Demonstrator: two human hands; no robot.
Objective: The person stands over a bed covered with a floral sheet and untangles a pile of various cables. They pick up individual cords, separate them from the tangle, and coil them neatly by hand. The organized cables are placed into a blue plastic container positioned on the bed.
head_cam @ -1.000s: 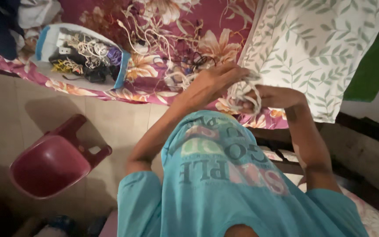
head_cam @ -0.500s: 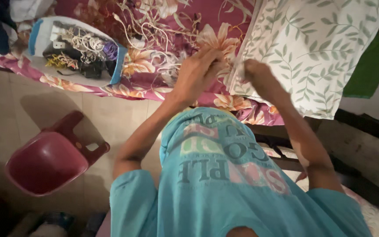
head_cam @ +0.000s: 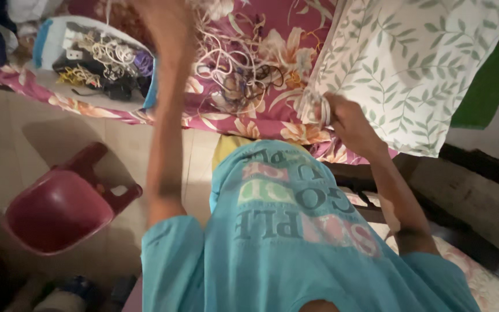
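My right hand [head_cam: 342,115] is closed around a small coil of white cable [head_cam: 320,107], held just above the edge of a bed with a maroon floral sheet [head_cam: 272,124]. My left arm reaches far up over the bed; my left hand [head_cam: 163,14] is blurred at the top edge, and what it holds cannot be made out. Between my hands a tangled heap of white and dark cables [head_cam: 235,69] lies on the sheet. My teal printed shirt [head_cam: 295,231] fills the lower part of the view.
A white tray [head_cam: 50,34] with several coiled cables and adapters sits on the bed at the left. A leaf-patterned pillow [head_cam: 417,63] lies at the right. A dark red plastic chair [head_cam: 59,202] stands on the tiled floor at the lower left.
My left hand has swung up and left, away from my right hand, toward the top of the bed. My right hand has stayed near the pillow with the white coil.
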